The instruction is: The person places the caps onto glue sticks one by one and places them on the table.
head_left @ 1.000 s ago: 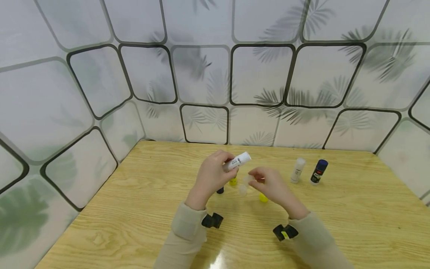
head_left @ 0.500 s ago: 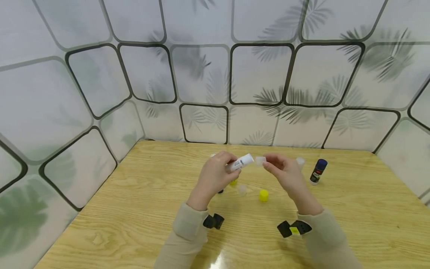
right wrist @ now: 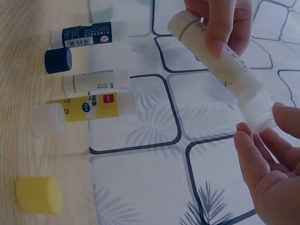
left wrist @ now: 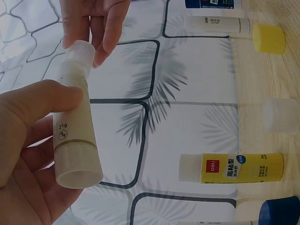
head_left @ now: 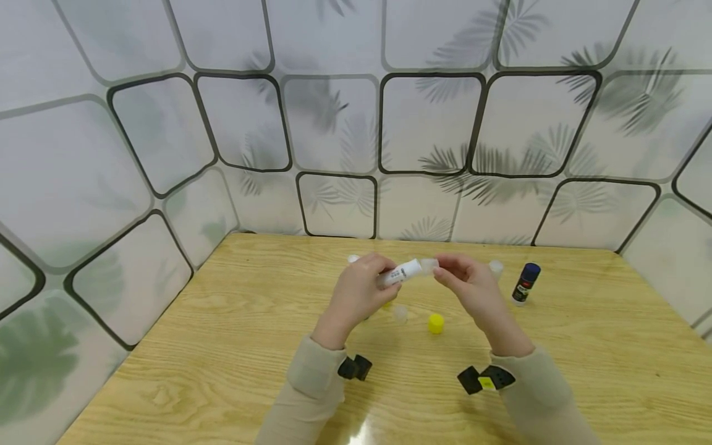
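My left hand (head_left: 358,290) grips a white glue stick (head_left: 403,272) round its barrel, tilted up to the right above the table. With thumb and fingertips my right hand (head_left: 473,287) pinches a translucent ribbed cap (right wrist: 257,111). The cap is at the open end of the glue stick, in line with it, and overlaps its tip in both wrist views. Below the hands stand a yellow cap (head_left: 436,324) and a second translucent cap (head_left: 400,314). A yellow glue stick (left wrist: 243,168) without a cap is near them, mostly hidden by my left hand in the head view.
To the right stands a capped dark blue glue stick (head_left: 525,284), with a white glue stick (head_left: 495,269) partly behind my right hand. A loose navy cap (right wrist: 58,61), another white glue stick (right wrist: 96,81) and an uncapped navy glue stick (right wrist: 89,35) also stand on the wooden table (head_left: 222,346).
My right hand has lifted the translucent cap off the table area, up and right, then brought it against the end of the glue stick. My left hand has shifted only slightly.
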Motion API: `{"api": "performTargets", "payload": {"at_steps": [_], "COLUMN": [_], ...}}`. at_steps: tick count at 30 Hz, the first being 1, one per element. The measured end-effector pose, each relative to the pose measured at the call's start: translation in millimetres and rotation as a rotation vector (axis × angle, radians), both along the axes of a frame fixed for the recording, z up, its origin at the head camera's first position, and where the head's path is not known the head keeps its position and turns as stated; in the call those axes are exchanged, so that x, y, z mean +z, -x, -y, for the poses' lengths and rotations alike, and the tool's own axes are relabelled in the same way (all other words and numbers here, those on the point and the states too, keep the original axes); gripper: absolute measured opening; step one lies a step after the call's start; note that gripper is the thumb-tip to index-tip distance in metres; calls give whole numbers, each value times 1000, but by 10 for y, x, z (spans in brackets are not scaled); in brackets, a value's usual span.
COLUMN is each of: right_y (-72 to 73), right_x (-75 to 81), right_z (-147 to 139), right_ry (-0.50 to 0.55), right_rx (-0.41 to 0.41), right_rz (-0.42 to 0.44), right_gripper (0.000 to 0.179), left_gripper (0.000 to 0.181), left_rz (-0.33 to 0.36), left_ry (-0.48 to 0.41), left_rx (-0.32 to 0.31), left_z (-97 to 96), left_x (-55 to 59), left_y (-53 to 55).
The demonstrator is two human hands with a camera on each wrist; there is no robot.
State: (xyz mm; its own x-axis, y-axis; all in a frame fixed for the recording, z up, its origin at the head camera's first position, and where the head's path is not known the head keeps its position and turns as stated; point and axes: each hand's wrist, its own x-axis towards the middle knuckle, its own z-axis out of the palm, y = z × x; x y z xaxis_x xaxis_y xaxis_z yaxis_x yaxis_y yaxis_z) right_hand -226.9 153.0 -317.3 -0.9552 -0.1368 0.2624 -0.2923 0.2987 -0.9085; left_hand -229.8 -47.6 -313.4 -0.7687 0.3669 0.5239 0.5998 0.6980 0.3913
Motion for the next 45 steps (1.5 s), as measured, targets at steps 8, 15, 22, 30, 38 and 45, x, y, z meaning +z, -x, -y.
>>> {"api": "performTargets", "payload": {"at_steps": [8, 15, 22, 30, 38, 45], "right_y": [-12, -6, 6, -13, -48, -52], "right_x": [22, 25, -1, 5, 33, 44], "right_z": [-6, -22, -47, -43, -26, -17], "right_ry": [9, 0, -22, -13, -24, -33], "right_rx": [28, 57, 113, 140, 139, 130], "right_rz": [-10, -35, -72, -88, -91, -83], "right_gripper": [34, 32, 32, 32, 30, 29], "left_gripper": [19, 20, 22, 22, 23, 22], "left_rz": [-11, -23, -94, -125, -167, -251], "left_ry": [32, 54, 61, 77, 98, 109], "left_rx": [-3, -26, -65, -63, -65, -76], "left_z": [-10, -12, -19, -34, -40, -43], "left_x": [-14, -18, -25, -20, -8, 2], "left_y": [11, 8, 4, -12, -32, -42]}}
